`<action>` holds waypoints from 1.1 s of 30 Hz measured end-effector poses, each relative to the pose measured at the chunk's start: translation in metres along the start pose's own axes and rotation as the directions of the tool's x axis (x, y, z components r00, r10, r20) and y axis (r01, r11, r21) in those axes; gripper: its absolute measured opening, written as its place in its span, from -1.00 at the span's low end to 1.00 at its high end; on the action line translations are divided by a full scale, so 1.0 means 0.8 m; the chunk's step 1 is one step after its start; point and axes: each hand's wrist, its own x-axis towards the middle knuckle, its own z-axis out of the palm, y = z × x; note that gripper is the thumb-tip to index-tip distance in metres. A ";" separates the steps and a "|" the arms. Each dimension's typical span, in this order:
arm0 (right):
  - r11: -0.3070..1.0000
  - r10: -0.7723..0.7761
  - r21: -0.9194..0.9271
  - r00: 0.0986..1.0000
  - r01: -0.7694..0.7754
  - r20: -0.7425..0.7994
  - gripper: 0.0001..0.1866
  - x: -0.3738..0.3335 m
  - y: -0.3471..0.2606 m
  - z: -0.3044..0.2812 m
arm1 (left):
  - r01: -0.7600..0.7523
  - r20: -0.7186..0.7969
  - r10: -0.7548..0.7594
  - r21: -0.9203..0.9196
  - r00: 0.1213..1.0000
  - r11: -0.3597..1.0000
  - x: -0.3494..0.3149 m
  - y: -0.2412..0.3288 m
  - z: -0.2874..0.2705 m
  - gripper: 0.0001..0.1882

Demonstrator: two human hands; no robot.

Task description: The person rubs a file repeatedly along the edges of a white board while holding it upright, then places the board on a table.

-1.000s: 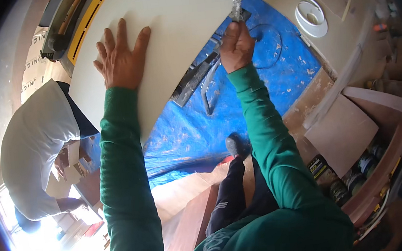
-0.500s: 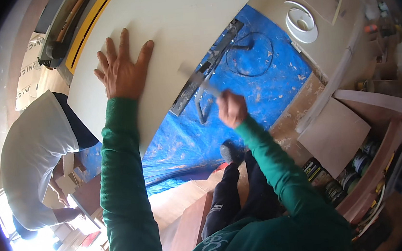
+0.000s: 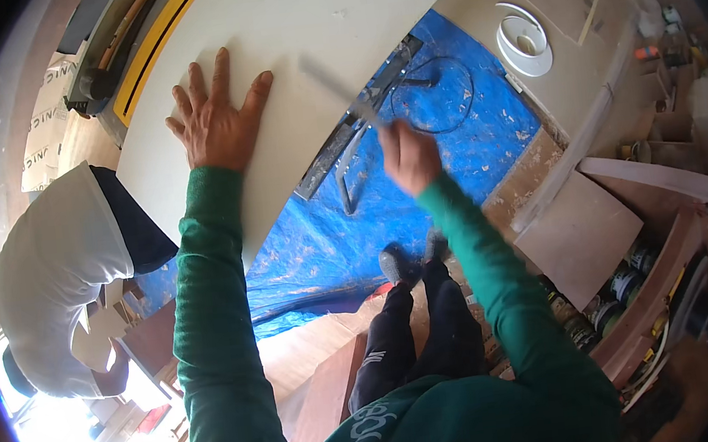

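Observation:
A large off-white panel (image 3: 304, 141) with a curved side lies before me. My left hand (image 3: 220, 114) rests flat on it, fingers spread, holding nothing. Just past the panel's right edge, my right hand (image 3: 410, 158) is closed round the near end of a long, flat grey file (image 3: 330, 80). Motion blurs this tool, so its surface detail cannot be made out. It slants across the panel's edge, its far end over the white top. Whether it touches the edge I cannot tell. A dark metal support (image 3: 327, 162) shows beneath that edge.
A blue tarp (image 3: 305, 238) with a cable (image 3: 471, 95) covers the floor. A bent-over person in a white shirt (image 3: 62, 283) is at the left. Beyond the panel lies a yellow-black strip (image 3: 152, 49). At right are white rings (image 3: 522, 41), a thin board (image 3: 579, 238) and several cans (image 3: 606, 312).
My right hand has moved forward with the file, which now reaches farther over the panel. My left hand stays in place. My feet show more fully, and the other person's arms have shifted.

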 end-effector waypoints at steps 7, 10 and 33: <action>0.992 0.001 0.129 0.999 0.006 -0.052 -0.81 -0.053 -0.013 -0.018 | 0.008 0.006 -0.008 0.000 1.000 1.000 0.001 -0.002 0.001 -0.11; 0.998 0.003 0.060 1.000 -0.004 0.028 -0.75 -0.037 -0.010 -0.005 | -0.002 0.010 0.002 -0.010 1.000 1.000 -0.004 -0.001 0.000 -0.11; 0.941 0.235 -0.303 0.934 -0.149 0.270 -0.76 -0.026 -0.068 -0.103 | 0.019 0.005 -0.019 -0.017 1.000 1.000 -0.006 0.004 -0.001 -0.18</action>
